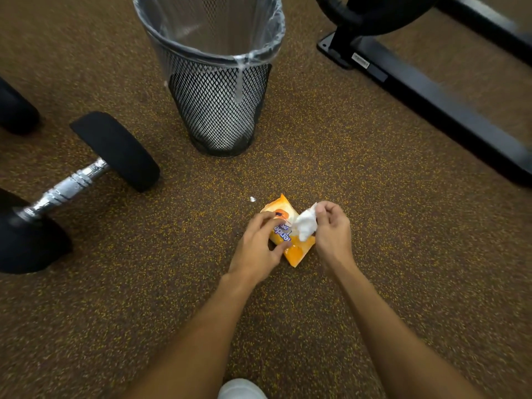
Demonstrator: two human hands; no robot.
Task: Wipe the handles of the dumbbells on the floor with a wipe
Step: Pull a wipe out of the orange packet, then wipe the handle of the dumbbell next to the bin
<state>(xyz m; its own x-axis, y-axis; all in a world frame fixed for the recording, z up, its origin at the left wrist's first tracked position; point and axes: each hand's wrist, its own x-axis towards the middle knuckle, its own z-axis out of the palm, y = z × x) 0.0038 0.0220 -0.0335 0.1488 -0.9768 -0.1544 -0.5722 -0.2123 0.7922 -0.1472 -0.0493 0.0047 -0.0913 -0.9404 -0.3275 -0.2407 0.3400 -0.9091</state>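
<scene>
The only print I can make out is on the orange packet (299,251) lying on the floor (144,312), about the middle of it. Large purple letters with a white outline run across its face, upside down from where the person crouches: "ende" is all that shows. Just beside them is a smaller word in a pale patch that looks like "love". The left hand (256,249) grips the packet and its fingers cover one end of the big word. The white wipe (306,224) pinched in the right hand (331,228) hides the other. Toward the floor's far right corner, a small white sticker (360,60) sits on the black machine base (431,105), too blurred to read.
</scene>
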